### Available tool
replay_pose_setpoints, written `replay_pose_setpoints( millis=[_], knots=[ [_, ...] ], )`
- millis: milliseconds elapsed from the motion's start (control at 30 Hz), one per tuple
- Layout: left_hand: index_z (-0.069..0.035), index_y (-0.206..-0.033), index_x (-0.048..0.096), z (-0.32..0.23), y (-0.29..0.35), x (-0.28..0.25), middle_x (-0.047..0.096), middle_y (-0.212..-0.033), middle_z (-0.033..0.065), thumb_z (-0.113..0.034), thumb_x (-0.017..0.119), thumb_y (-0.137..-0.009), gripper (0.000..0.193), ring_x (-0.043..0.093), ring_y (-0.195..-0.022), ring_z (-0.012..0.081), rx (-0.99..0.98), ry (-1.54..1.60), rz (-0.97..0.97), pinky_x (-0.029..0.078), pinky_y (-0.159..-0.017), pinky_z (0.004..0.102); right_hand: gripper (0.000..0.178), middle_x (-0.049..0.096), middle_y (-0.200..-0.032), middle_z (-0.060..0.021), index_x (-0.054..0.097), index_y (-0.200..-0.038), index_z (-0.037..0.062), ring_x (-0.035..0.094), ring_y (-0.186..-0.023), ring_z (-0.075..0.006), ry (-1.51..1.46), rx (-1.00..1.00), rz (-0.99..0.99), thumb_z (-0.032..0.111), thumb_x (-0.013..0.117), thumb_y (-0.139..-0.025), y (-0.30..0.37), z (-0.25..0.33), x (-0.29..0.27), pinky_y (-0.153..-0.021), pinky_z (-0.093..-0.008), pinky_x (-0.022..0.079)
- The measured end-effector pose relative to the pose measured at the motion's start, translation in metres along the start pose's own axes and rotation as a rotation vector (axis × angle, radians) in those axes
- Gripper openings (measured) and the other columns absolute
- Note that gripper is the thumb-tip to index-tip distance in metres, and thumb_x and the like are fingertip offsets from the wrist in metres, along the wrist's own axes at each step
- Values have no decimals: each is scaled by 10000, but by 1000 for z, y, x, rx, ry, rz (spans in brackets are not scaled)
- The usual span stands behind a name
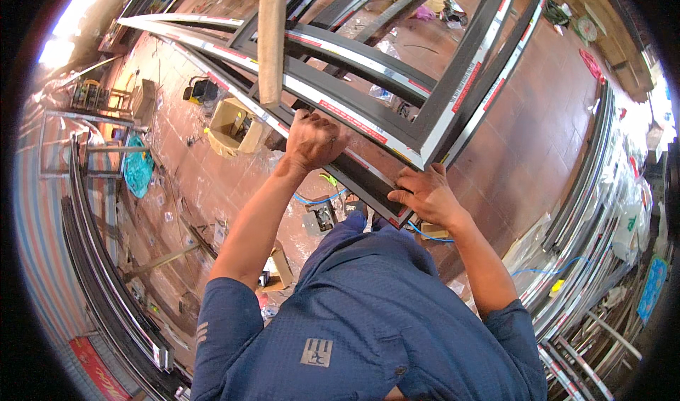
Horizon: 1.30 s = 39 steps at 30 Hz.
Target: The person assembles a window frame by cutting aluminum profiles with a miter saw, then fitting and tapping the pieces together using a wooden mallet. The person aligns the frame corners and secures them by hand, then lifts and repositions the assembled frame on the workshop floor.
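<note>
In the head view, the left hand (315,140) is clenched, its fingers curled tight at the near side of the lower frame (365,181); whether they grip its edge or something else I cannot tell, since the fist hides it. The right hand (431,197) grasps the near corner of that dark lower frame, thumb and fingers bent over it. The lower frame thus runs between the two sets of fingers, and the upper frame (350,104), dark with a white-and-red strip, lies above it, its corner just beyond the right fingertips. Just past the left knuckles is the lower end of a wooden batten (270,40). Left of the left fingers sits an open cardboard box (230,126), with a black container (201,89) farther off and a turquoise bag (138,167) well apart. Below the fingers, a blue tube (434,239) lies on the floor; well to their right are long profiles (593,150).
</note>
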<state>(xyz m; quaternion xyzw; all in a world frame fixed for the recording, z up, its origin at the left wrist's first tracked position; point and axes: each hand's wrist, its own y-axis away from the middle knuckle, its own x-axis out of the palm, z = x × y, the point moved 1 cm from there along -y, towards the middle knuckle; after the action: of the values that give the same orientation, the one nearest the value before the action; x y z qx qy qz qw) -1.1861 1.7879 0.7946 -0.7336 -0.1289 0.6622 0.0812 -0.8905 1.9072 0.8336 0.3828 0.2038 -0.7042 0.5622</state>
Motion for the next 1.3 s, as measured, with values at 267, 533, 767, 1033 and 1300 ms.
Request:
replay_pose_setpoints(
  millis=[267, 533, 767, 1033, 1300],
  knots=[
    [-150, -709, 727, -4, 6, -3, 707, -767, 49, -387, 707, -928, 323, 685, -850, 233, -26, 27, -125, 414, -872, 469, 488, 727, -1131, -67, 774, -988, 101, 617, -1162, -338, -1, -34, -84, 583, 707, -949, 5, -6, 8, -1016, -530, 380],
    [-145, -733, 754, -6, 1, -14, 741, -780, 53, -438, 700, -939, 362, 702, -836, 249, 2, -13, 3, 458, -899, 457, 447, 717, -1073, -71, 762, -963, 99, 634, -1103, -358, 49, -69, -92, 539, 683, -980, 2, 2, 3, -973, -538, 405],
    [-166, -833, 801, -42, -9, -3, 759, -818, 127, -507, 741, -895, 352, 752, -797, 344, -34, 99, 343, 595, -790, 475, 403, 735, -1061, -70, 762, -975, 108, 651, -1067, -353, 54, -106, -107, 505, 697, -975, 1, -1, 6, -956, -532, 407],
    [-179, -850, 797, -43, -7, 0, 771, -831, 86, -509, 760, -862, 332, 756, -772, 318, -3, 93, 266, 587, -748, 462, 538, 723, -1228, -74, 772, -1188, 105, 640, -1185, -335, 102, -102, -53, 576, 711, -935, 4, -6, 9, -1033, -518, 394],
    [-151, -695, 746, -38, -4, -3, 748, -737, 95, -513, 769, -851, 395, 742, -702, 306, 50, 123, 83, 570, -743, 453, 990, 648, -1397, -81, 690, -1344, 81, 588, -1293, -315, 261, -246, 41, 784, 800, -655, 15, -13, -3, -1108, -530, 382]
  ],
)
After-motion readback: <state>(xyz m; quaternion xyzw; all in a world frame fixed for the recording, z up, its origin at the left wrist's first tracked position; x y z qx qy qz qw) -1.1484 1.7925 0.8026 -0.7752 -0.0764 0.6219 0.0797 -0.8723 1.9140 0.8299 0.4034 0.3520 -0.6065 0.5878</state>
